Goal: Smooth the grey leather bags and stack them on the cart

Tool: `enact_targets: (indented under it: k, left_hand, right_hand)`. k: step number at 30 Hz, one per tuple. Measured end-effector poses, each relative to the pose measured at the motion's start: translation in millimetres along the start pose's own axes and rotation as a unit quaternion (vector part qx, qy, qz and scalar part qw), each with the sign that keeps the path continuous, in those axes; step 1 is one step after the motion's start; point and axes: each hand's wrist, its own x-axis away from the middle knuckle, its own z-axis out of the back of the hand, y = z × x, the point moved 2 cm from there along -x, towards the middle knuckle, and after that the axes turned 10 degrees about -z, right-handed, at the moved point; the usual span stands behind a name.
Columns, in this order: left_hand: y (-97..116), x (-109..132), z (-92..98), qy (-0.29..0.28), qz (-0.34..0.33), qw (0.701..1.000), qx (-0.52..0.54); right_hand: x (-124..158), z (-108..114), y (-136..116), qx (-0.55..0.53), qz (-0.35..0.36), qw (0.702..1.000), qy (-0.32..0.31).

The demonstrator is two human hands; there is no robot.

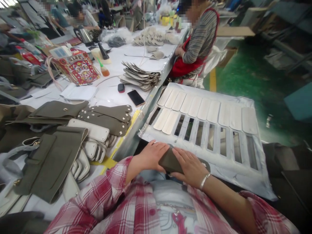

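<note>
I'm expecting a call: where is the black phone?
In the head view, left of centre, the phone lies on the white table, in front of the stacked pieces and right of the small dark object.

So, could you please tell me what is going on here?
The left hand and right hand hold a dark olive oblong piece close to the body. Ahead and to the right, a white slotted frame bears pale rounded strips, most of its near-row slots uncovered. Dark olive panels lie on the white-topped table to the left.

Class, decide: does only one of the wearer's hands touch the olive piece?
No, the left hand and the right hand are both on the olive piece.
</note>
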Motion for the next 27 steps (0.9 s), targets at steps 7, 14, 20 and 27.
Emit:
enact_targets:
  k: [7, 14, 20, 27]
  left_hand:
    - [-2.2, -6.9, -3.6, 0.008, 0.025, 0.999, -0.035]
    - [-2.5, -12.1, -5.1, 0.011, 0.047, 0.998, -0.038]
    - [-8.8, -12.8, -6.8, 0.020, 0.038, 0.999, -0.032]
    - [-11.0, -19.4, -7.0, -0.008, 0.067, 0.997, -0.029]
  right_hand:
    - [-5.5, 4.9, 3.4, -0.056, -0.092, 0.993, -0.042]
    - [-8.9, 3.6, 8.1, -0.076, -0.097, 0.991, -0.054]
    - [-9.3, 0.6, 15.4, -0.076, -0.071, 0.994, -0.024]
    - [-12.6, -2.1, 18.9, -0.075, -0.072, 0.994, -0.010]
